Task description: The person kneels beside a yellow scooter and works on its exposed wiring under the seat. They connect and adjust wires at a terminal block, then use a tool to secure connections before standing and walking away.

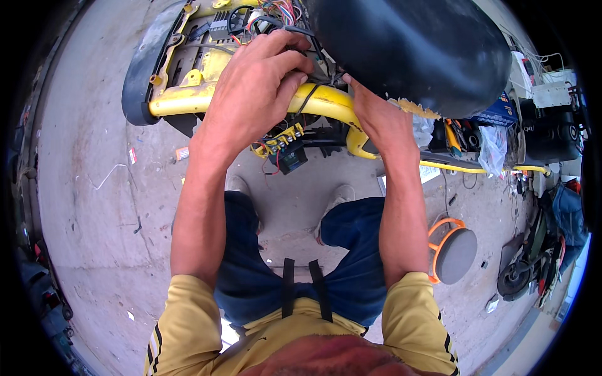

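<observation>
The yellow tubular frame (182,102) of a small vehicle is crossed by both hands at its near rail. The left hand (257,81) is held above the rail with its fingers bent and its thumb brought close to the index finger; whether anything is pinched cannot be told. Dark wiring (332,80) lies between the hands, just inside the near rail. The right hand (384,116) is placed by the torn edge of the black padded seat (414,50), its thumb tip by the wiring; its other fingers are hidden, so their state cannot be told.

Coloured wires (285,11) are bunched toward the frame's far edge, beside a finned controller (219,30). Below the near rail, a yellow terminal strip (279,139) is seen. To the right, a clear plastic bag (494,150) and an orange-framed round stool (456,255) are seen.
</observation>
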A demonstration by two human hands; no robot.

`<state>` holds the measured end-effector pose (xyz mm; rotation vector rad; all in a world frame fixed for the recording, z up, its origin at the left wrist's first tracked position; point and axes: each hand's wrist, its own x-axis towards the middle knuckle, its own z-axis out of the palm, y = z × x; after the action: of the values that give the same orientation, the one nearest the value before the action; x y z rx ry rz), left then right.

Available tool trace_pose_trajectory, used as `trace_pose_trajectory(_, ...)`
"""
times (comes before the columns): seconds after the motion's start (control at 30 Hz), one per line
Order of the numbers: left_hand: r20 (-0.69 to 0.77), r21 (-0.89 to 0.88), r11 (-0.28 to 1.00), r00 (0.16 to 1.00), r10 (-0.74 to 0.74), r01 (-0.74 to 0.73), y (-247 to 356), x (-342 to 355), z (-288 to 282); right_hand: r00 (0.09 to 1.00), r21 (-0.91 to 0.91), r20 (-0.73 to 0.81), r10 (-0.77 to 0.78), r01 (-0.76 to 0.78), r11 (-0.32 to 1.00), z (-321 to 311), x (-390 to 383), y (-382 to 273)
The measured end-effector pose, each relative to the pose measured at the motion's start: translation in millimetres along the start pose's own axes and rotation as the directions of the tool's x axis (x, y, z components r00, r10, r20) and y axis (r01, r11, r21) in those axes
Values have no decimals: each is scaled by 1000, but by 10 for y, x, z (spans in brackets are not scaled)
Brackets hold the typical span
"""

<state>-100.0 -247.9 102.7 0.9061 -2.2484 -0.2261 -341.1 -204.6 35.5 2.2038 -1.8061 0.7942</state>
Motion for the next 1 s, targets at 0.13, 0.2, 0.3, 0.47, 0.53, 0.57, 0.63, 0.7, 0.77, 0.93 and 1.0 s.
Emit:
trace_pose_trajectory(0.13,36,54,998,999,-33,31,173,-45,-85,983,25,131,132,-136,990,-107,0,-46)
trace_pose_trajectory(0.2,27,103,995,999,-21,18,242,-50,-80,977,35,156,147,-154,987,-142,-14,-44)
trace_pose_trajectory(0.3,51,134,990,997,-51,43,333,-68,-66,985,90,145,98,-111,990,-55,-35,73)
trace_pose_trajectory(0.47,24,212,975,997,-80,73,471,-160,22,963,150,245,114,-153,977,42,-12,191)
trace_pose_trajectory(0.53,1,246,965,995,-97,94,515,-214,63,939,166,284,192,-246,955,97,31,178)
trace_pose_trajectory(0.57,2,268,958,994,-106,101,527,-247,81,924,172,305,230,-291,941,128,52,175)
trace_pose_trajectory(0.63,5,308,945,993,-116,109,560,-303,120,914,185,308,265,-331,925,251,15,267)
trace_pose_trajectory(0.7,5,344,930,990,-138,128,599,-379,186,923,196,288,254,-317,928,456,-108,417)
trace_pose_trajectory(0.77,-5,364,920,988,-157,148,623,-426,237,923,187,289,255,-316,930,498,-140,444)
trace_pose_trajectory(0.93,-86,256,946,979,-184,200,576,-398,154,891,158,344,298,-367,917,375,-40,317)
trace_pose_trajectory(1.0,-147,312,926,974,-174,212,532,-318,5,834,157,411,369,-464,872,312,-4,269)
